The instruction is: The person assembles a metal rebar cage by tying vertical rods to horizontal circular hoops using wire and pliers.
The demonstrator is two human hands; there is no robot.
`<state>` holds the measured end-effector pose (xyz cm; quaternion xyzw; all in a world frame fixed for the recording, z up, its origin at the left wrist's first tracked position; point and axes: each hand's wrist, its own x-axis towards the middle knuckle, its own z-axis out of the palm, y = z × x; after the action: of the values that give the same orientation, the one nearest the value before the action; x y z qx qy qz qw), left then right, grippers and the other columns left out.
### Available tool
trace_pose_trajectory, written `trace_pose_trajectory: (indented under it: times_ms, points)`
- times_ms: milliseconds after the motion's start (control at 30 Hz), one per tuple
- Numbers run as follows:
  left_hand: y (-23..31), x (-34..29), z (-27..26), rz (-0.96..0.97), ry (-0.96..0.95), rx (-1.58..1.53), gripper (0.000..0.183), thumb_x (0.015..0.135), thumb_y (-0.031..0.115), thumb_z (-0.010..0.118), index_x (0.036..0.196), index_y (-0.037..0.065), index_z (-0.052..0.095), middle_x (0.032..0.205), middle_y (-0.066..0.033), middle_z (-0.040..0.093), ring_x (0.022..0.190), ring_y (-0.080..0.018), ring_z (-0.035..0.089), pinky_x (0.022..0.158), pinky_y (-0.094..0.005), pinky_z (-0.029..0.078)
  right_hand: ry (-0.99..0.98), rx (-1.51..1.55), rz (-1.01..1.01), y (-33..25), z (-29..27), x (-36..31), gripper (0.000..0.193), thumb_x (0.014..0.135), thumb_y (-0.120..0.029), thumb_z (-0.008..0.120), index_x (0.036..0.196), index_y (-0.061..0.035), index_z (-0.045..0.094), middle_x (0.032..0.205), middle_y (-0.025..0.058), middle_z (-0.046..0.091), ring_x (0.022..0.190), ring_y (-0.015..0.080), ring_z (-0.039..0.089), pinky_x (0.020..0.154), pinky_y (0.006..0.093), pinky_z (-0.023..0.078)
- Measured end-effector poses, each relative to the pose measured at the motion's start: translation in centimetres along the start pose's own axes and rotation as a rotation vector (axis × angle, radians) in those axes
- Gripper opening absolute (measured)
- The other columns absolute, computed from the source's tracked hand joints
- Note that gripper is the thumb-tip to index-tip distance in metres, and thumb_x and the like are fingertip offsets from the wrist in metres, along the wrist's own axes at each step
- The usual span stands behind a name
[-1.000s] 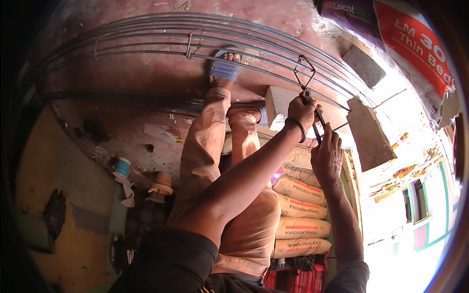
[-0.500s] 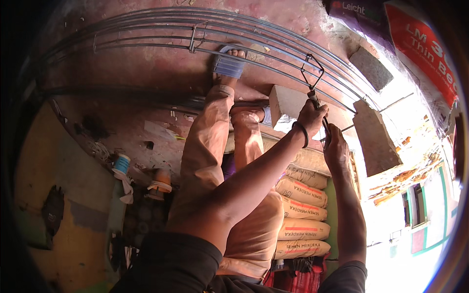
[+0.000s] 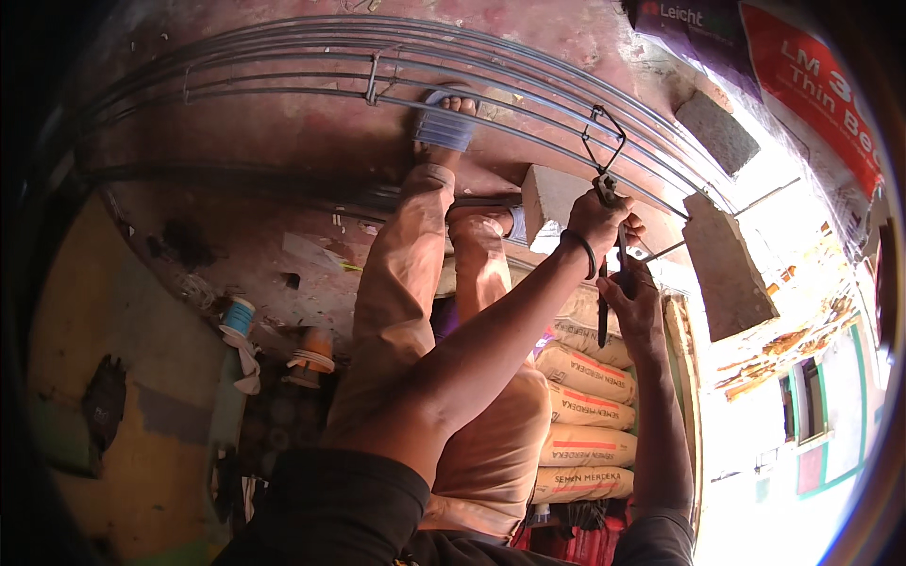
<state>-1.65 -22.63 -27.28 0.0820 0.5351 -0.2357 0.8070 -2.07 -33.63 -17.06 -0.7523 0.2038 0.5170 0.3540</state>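
Observation:
A dark bent-wire stirrup [image 3: 604, 141] hangs around the long steel bars [image 3: 528, 90]. At its lower corner are the jaws of a pair of long-handled pincers [image 3: 603, 321]. My left hand [image 3: 595, 222], with a black band at the wrist, is closed around the pincers just below the jaws. Lower down, my right hand [image 3: 638, 300] grips one handle near its end. The two handles stand apart, and the left one points down past my right thumb. My fingers partly hide the jaws and the stirrup's corner.
Grey blocks [image 3: 722, 269] stand by the right ends of the bars, with another block [image 3: 547, 203] near my feet. A sandalled foot [image 3: 445, 123] is under the bars. Stacked paper sacks [image 3: 590, 424] lie below my arms. Another stirrup [image 3: 372, 77] encircles bars further left.
The pincers' handles have spread from close together to apart. My right hand has moved down and slightly left, while my left hand has shifted a little around the tool.

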Motion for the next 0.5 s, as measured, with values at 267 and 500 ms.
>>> trace_pose_trajectory:
  times_ms: [267,500]
  points:
    - [-2.8,2.3,0.4,0.269,0.11,0.142,0.017,0.093,0.012,0.056,0.105,0.007,0.044,0.091,-0.008,0.059,0.075,-0.0164,0.063,0.061,-0.0309,0.052,0.208,-1.164,-0.183,-0.6,-1.8,2.1,0.052,0.085,-0.004,0.054,0.133,0.0046,0.037,0.113,0.0254,0.053,0.1,0.0407,0.056,0.081,0.0496,0.048]
    - [-1.8,1.8,1.1,0.245,0.119,-0.028,0.013,0.092,0.006,0.056,0.101,0.0,0.049,0.09,-0.0085,0.061,0.073,-0.014,0.059,0.063,-0.0281,0.05,0.173,-1.137,-0.261,0.2,-3.8,4.6,0.021,0.094,-0.01,0.052,0.114,-0.0028,0.052,0.092,0.0215,0.063,0.082,0.04,0.062,0.071,0.0488,0.05]
